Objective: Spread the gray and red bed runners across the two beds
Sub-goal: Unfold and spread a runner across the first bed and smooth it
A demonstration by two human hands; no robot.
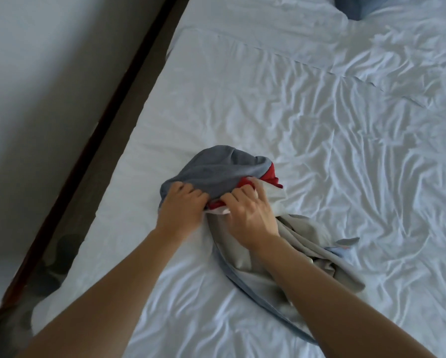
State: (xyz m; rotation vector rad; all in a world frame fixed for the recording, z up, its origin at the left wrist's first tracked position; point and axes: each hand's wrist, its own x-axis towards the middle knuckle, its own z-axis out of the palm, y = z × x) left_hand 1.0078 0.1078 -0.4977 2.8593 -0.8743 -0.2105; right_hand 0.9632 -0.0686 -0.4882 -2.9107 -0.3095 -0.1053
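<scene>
Both forearms reach in from 6 o'clock and meet over a crumpled bundle of cloth near the middle of the view. Left hand (181,211) has its fingers curled down into the near edge of the gray bed runner (211,171), bunching the fabric; right hand (250,213), just beside it at 3 o'clock, pinches into the same heap where a strip of red bed runner (271,175) shows between the gray folds and a pale lining. A looser tail of beige-gray cloth (307,251) trails from under the right wrist toward 5 o'clock, with a thin blue-gray edge running along it. All of this lies on the wrinkled white sheet (320,140) of the bed, close to its left edge, beyond which a dark wooden rail (92,140) runs diagonally; a blue pillow (356,6) peeks in at 1 o'clock. Nothing is spread yet, so the step in hand looks like sorting the heap and finding an end. Next, I judge, the hands need to separate one runner, grip its corners apart, and draw it flat across the sheet.
</scene>
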